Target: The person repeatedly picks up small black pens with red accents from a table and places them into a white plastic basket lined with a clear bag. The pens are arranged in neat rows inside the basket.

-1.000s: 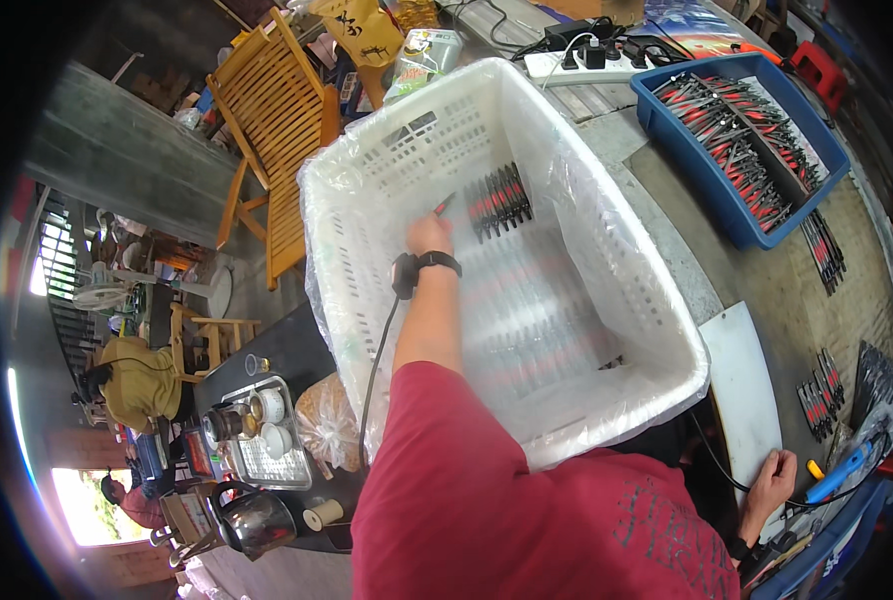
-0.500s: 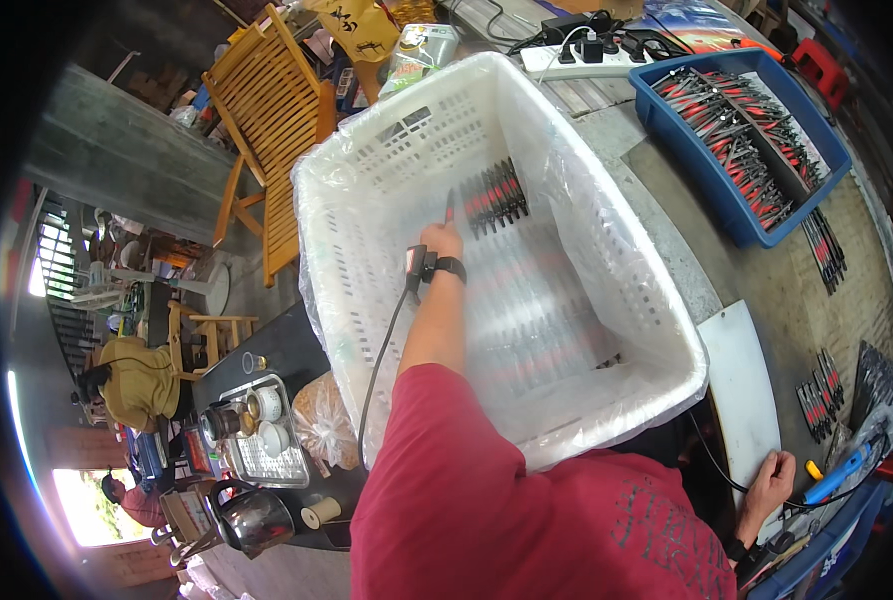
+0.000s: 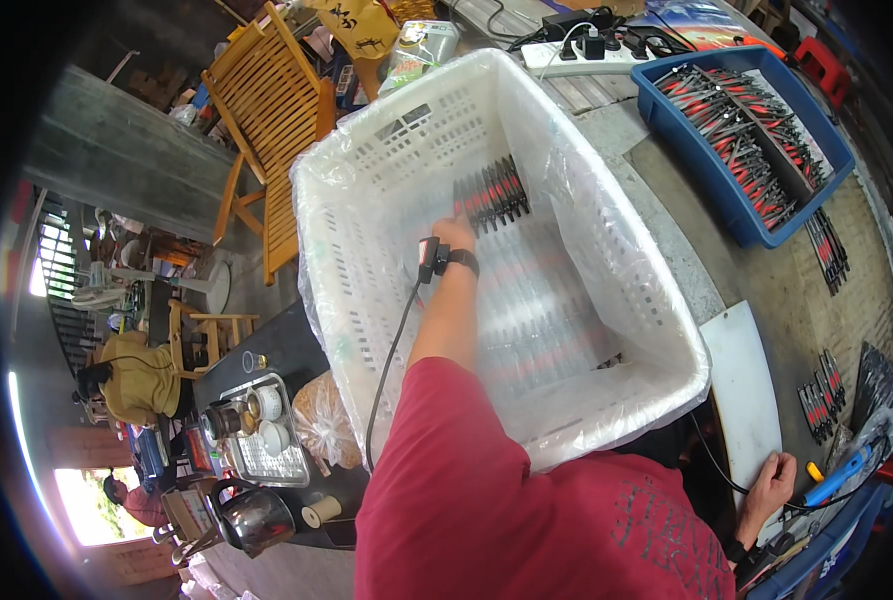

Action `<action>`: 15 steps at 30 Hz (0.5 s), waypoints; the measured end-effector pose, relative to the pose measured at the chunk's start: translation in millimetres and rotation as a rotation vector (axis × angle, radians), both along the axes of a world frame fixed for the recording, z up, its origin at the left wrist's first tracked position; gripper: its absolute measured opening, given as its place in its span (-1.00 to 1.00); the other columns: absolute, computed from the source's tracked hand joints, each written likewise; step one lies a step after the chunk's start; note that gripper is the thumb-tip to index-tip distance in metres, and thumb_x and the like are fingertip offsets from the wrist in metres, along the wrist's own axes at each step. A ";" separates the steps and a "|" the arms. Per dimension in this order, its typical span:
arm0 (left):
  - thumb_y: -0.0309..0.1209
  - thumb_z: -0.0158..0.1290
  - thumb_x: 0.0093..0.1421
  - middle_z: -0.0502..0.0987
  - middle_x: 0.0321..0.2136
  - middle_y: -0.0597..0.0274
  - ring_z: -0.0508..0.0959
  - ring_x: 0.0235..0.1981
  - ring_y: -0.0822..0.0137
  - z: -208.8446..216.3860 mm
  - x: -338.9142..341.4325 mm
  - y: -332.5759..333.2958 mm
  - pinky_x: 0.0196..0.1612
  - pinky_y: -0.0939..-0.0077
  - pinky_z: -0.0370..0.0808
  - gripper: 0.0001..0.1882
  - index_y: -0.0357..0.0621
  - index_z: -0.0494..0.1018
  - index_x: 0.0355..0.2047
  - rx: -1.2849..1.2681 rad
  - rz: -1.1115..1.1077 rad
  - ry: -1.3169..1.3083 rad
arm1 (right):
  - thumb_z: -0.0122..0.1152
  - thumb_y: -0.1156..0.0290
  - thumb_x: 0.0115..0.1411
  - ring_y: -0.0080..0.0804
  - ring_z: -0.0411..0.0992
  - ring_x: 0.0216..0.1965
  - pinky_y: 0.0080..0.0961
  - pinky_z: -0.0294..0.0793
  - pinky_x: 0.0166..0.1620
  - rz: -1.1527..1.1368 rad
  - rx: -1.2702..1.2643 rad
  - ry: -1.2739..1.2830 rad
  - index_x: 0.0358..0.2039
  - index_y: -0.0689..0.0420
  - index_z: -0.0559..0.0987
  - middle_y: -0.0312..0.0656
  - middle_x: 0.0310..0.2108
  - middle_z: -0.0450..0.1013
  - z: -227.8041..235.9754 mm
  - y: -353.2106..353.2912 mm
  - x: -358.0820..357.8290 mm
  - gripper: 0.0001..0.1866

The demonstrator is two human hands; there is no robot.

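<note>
My left hand (image 3: 454,233) reaches down inside a white plastic crate (image 3: 622,205) lined with clear plastic film. Its fingers are closed on a slim black-and-red tool (image 3: 458,203), mostly hidden by the hand, at the left end of a row. That row of similar black-and-red tools (image 3: 497,195) lies side by side near the crate's far end. Blurred under the film, more rows (image 3: 542,300) show through. At the lower right, my right hand (image 3: 772,484) rests by the edge of a white board (image 3: 745,385), fingers loosely curled, nothing visible in them.
A blue bin (image 3: 745,228) full of the same tools stands at the far right, with loose groups (image 3: 823,398) on the table. A power strip (image 3: 582,60) lies behind the crate. Left are a wooden folding chair (image 3: 267,110), a tea tray (image 3: 277,465) and a kettle (image 3: 252,520).
My left hand has moved right and slightly forward, bringing its tool against the left end of the row. My right hand has hardly moved.
</note>
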State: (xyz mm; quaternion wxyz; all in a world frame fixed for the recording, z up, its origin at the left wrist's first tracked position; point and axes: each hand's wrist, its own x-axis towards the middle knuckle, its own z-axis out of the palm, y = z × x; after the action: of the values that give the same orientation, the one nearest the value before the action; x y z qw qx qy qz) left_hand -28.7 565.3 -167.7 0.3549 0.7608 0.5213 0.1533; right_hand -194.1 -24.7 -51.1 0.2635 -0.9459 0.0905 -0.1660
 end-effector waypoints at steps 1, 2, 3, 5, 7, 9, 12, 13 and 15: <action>-0.25 0.10 -0.01 0.54 -0.46 -0.15 0.56 -0.35 0.01 -0.5 -0.9 0.2 -0.26 0.26 0.44 -0.66 -0.34 0.53 -0.40 0.019 -0.030 -0.002 | 0.02 0.47 0.15 -0.26 0.18 -0.52 -0.41 0.25 -0.40 0.000 0.003 0.003 -0.48 0.29 0.33 -0.08 -0.56 0.24 -0.3 -0.5 -0.2 -0.84; -0.25 0.10 -0.01 0.54 -0.46 -0.15 0.56 -0.35 0.01 -0.5 -1.8 0.1 -0.26 0.25 0.44 -0.66 -0.34 0.53 -0.40 0.032 -0.062 0.007 | 0.02 0.47 0.15 -0.26 0.18 -0.52 -0.42 0.25 -0.40 -0.001 0.003 0.005 -0.48 0.30 0.33 -0.08 -0.56 0.24 -0.7 -1.0 -0.2 -0.84; -0.25 0.10 -0.01 0.54 -0.46 -0.15 0.56 -0.35 0.00 0.0 -2.6 -0.6 -0.26 0.25 0.44 -0.67 -0.33 0.53 -0.39 0.054 -0.082 0.001 | 0.02 0.46 0.15 -0.26 0.18 -0.52 -0.42 0.26 -0.40 -0.002 0.002 0.008 -0.48 0.30 0.33 -0.08 -0.56 0.24 -1.1 -1.3 -0.6 -0.84; -0.26 0.09 -0.01 0.54 -0.46 -0.15 0.56 -0.35 -0.01 3.5 -4.0 -2.8 -0.25 0.24 0.44 -0.68 -0.32 0.53 -0.39 0.084 -0.125 0.016 | 0.02 0.46 0.16 -0.27 0.18 -0.52 -0.43 0.26 -0.39 0.011 0.008 0.000 -0.48 0.29 0.33 -0.08 -0.55 0.24 -1.9 -1.9 -0.4 -0.83; -0.27 0.06 0.01 0.54 -0.45 -0.14 0.56 -0.34 -0.02 8.7 -6.1 -6.0 -0.24 0.24 0.44 -0.69 -0.31 0.52 -0.39 0.062 -0.125 0.013 | 0.02 0.46 0.16 -0.27 0.18 -0.52 -0.43 0.26 -0.39 0.017 0.013 -0.002 -0.48 0.29 0.33 -0.08 -0.55 0.24 -2.0 -2.4 -0.5 -0.83; -0.27 0.04 0.02 0.54 -0.45 -0.13 0.55 -0.33 -0.02 13.5 -7.7 -9.1 -0.23 0.24 0.44 -0.69 -0.30 0.52 -0.38 0.057 -0.131 0.018 | 0.02 0.46 0.16 -0.28 0.17 -0.52 -0.44 0.25 -0.39 0.017 0.018 0.004 -0.48 0.29 0.33 -0.08 -0.55 0.23 -1.8 -2.6 -0.6 -0.83; -0.28 0.00 0.03 0.54 -0.43 -0.14 0.54 -0.30 -0.03 17.9 -10.3 -11.0 -0.21 0.24 0.43 -0.69 -0.30 0.52 -0.37 0.075 -0.147 0.026 | 0.02 0.46 0.16 -0.28 0.17 -0.51 -0.44 0.25 -0.39 0.018 0.020 0.001 -0.47 0.30 0.33 -0.08 -0.55 0.23 -1.3 -1.9 -0.8 -0.83; -0.29 -0.01 0.03 0.54 -0.42 -0.14 0.54 -0.29 -0.03 18.4 -10.7 -11.2 -0.21 0.24 0.43 -0.69 -0.30 0.52 -0.36 0.078 -0.153 0.026 | 0.02 0.46 0.16 -0.29 0.17 -0.51 -0.44 0.25 -0.39 0.016 0.021 0.001 -0.47 0.30 0.33 -0.08 -0.55 0.23 -1.2 -1.6 -0.8 -0.83; -0.31 -0.04 0.02 0.54 -0.40 -0.15 0.54 -0.27 -0.03 18.2 -10.5 -11.6 -0.19 0.25 0.43 -0.70 -0.30 0.52 -0.35 0.087 -0.160 0.024 | 0.02 0.47 0.16 -0.29 0.17 -0.52 -0.45 0.25 -0.39 0.012 0.023 0.000 -0.47 0.30 0.33 -0.08 -0.55 0.23 -1.0 -1.4 -0.5 -0.84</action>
State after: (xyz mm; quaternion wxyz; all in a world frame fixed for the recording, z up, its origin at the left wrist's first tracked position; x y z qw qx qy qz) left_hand -39.2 553.7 -149.5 0.3263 0.8166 0.4557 0.1378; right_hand -194.6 -26.1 -52.1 0.2755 -0.9434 0.0870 -0.1632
